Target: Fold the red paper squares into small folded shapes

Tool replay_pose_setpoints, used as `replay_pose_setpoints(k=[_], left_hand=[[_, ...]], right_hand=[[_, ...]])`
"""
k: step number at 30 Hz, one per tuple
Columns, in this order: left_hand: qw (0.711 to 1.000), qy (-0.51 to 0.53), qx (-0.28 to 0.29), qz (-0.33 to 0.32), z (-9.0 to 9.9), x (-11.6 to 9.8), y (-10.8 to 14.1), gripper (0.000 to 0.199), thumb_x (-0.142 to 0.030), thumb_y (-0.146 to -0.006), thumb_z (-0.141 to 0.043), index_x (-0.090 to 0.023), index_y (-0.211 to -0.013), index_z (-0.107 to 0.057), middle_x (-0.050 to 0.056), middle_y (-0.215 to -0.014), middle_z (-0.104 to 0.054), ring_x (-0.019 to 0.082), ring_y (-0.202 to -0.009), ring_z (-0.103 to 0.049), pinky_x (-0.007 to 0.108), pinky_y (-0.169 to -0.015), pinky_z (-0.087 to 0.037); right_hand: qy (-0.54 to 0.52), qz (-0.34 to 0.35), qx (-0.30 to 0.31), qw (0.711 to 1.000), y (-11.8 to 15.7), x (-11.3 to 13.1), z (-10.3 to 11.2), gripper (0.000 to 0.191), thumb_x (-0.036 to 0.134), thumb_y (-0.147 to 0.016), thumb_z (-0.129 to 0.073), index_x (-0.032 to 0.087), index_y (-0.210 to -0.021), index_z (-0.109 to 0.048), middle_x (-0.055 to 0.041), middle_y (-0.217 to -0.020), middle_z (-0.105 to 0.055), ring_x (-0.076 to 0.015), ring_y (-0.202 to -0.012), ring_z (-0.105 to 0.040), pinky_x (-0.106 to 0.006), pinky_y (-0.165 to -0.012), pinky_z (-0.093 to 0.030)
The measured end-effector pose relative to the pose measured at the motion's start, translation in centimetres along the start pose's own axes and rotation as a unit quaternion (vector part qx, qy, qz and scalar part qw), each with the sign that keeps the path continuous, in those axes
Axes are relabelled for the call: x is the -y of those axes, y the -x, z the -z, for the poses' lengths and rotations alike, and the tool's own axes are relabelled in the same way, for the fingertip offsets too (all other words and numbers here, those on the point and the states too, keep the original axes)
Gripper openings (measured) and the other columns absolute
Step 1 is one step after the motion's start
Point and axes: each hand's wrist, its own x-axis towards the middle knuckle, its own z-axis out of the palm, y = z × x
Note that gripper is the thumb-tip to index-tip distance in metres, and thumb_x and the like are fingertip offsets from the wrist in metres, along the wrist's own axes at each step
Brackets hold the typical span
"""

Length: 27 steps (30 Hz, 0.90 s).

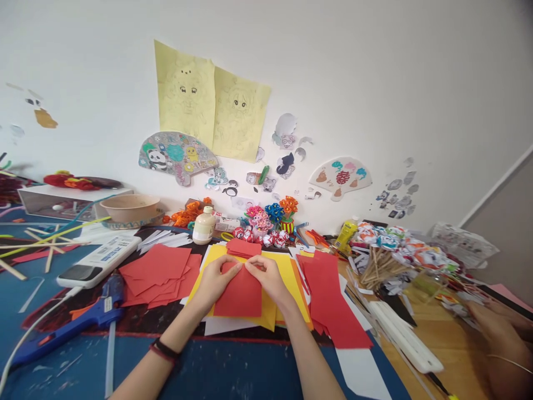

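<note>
Both hands meet at the top edge of a red paper square point(238, 297) that lies over yellow sheets point(287, 278). My left hand point(220, 278) pinches this edge between thumb and fingers, left of its middle. Close beside it, my right hand point(266, 276) pinches the same edge, the fingertips of both hands nearly touching. Just beyond the fingers lies a small stack of red paper pieces point(245, 248). A pile of red squares point(160, 272) is to the left, and longer red sheets point(331, 303) lie to the right.
A blue glue gun point(97, 315) and a white power strip point(100, 261) are at the left. Behind the papers stand a cream bottle point(204, 226) and small craft flowers point(272, 214). A white tool point(406, 336) lies at the right, near another person's hand point(495, 333).
</note>
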Motion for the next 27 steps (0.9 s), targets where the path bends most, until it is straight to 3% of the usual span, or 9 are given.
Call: replay_pose_setpoints(k=[3, 7, 18, 27], left_hand=[[0.999, 0.002, -0.019, 0.035, -0.2, 1.1, -0.1, 0.036, -0.051, -0.07, -0.06, -0.017, -0.077, -0.067, 0.004, -0.072, -0.069, 0.021, -0.071, -0.06, 0.027, -0.061, -0.043], [0.998, -0.021, -0.035, 0.043, -0.5, 2.0, 0.0, 0.038, -0.053, -0.069, -0.059, -0.016, -0.071, -0.067, 0.002, -0.06, -0.064, 0.017, -0.059, -0.056, 0.024, -0.052, -0.037], [0.997, -0.067, -0.043, 0.026, -1.0, 3.1, 0.0, 0.04, -0.052, -0.076, -0.053, -0.016, -0.079, -0.069, 0.006, -0.072, -0.07, 0.019, -0.065, -0.061, 0.026, -0.058, -0.041], [0.996, -0.065, -0.06, 0.027, -0.9, 2.6, 0.2, 0.035, -0.05, -0.072, -0.057, -0.017, -0.073, -0.069, 0.004, -0.065, -0.069, 0.02, -0.063, -0.06, 0.026, -0.057, -0.04]], right_hand=[[0.035, -0.021, -0.023, 0.999, -0.2, -1.2, 0.4, 0.026, 0.042, -0.074, -0.067, 0.016, -0.077, -0.07, -0.0061, -0.081, -0.069, -0.0212, -0.079, -0.061, -0.03, -0.073, -0.045], [0.005, -0.092, -0.016, 0.996, -0.4, -3.3, 0.8, 0.03, 0.043, -0.069, -0.071, 0.014, -0.073, -0.071, -0.0084, -0.076, -0.07, -0.0221, -0.073, -0.062, -0.03, -0.066, -0.045], [-0.007, -0.089, -0.054, 0.995, -0.4, -4.8, 0.7, 0.033, 0.046, -0.064, -0.073, 0.014, -0.073, -0.073, -0.0089, -0.077, -0.072, -0.024, -0.074, -0.065, -0.031, -0.065, -0.046], [0.061, -0.078, -0.108, 0.989, -0.6, -4.7, -0.1, 0.016, 0.033, -0.065, -0.07, 0.017, -0.063, -0.071, -0.0062, -0.064, -0.07, -0.0235, -0.065, -0.063, -0.032, -0.061, -0.045]])
